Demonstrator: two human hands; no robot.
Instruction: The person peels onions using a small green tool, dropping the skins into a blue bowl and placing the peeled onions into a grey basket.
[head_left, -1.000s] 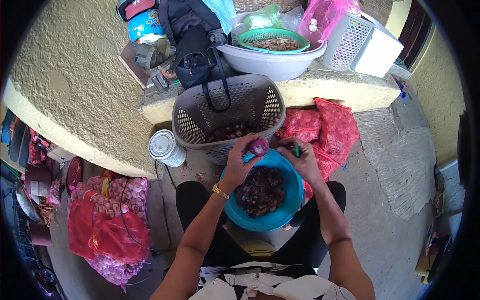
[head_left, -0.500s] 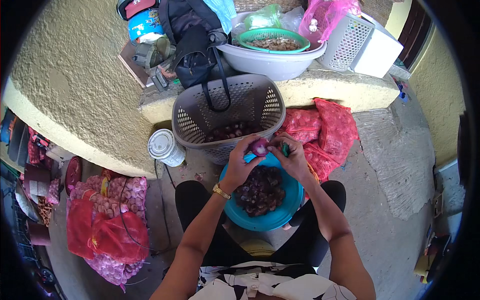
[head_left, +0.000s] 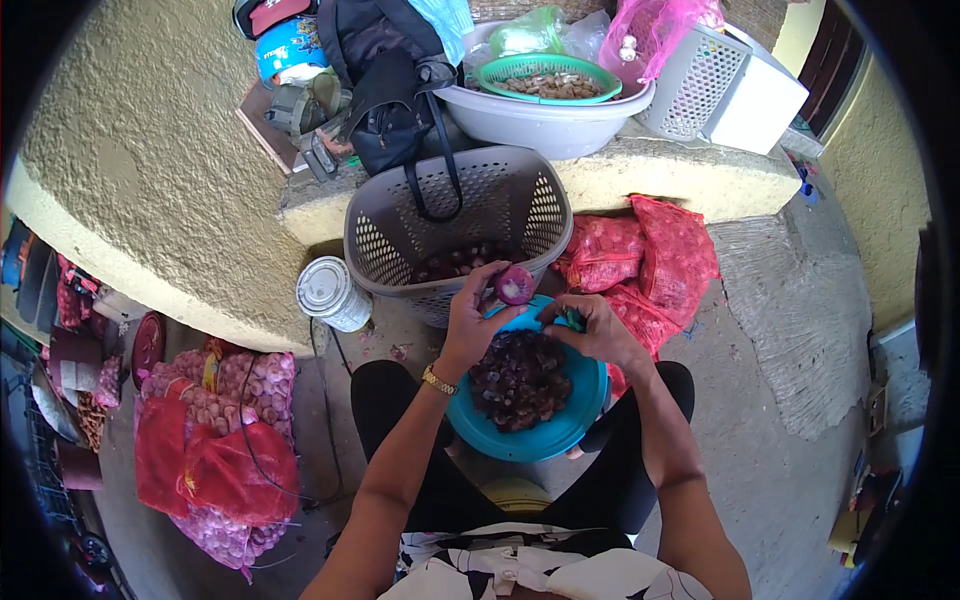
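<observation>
My left hand (head_left: pixel 480 318) holds a small purple onion (head_left: pixel 514 284) up at its fingertips, over the far rim of a blue bowl (head_left: pixel 470 432). The bowl rests on my lap and is heaped with dark purple peelings (head_left: pixel 520 380). My right hand (head_left: pixel 592 330) sits over the bowl's right rim, closed round a small green-handled tool (head_left: pixel 571 319); its blade is hidden. Just beyond both hands stands a grey perforated basket (head_left: pixel 530 205) with more purple onions (head_left: pixel 450 265) at its bottom.
A low rough concrete ledge (head_left: pixel 690 175) carries a white basin (head_left: pixel 545 122) with a green sieve, a black bag (head_left: pixel 395 110) and a white crate (head_left: pixel 725 90). Red mesh sacks (head_left: pixel 650 255) lie right of the basket, more sacks (head_left: pixel 215 440) at left. A tin can (head_left: pixel 330 292) stands nearby.
The onion in my left hand has turned, and its pale peeled side now faces up. My right hand has drawn back a little from it toward the bowl's rim.
</observation>
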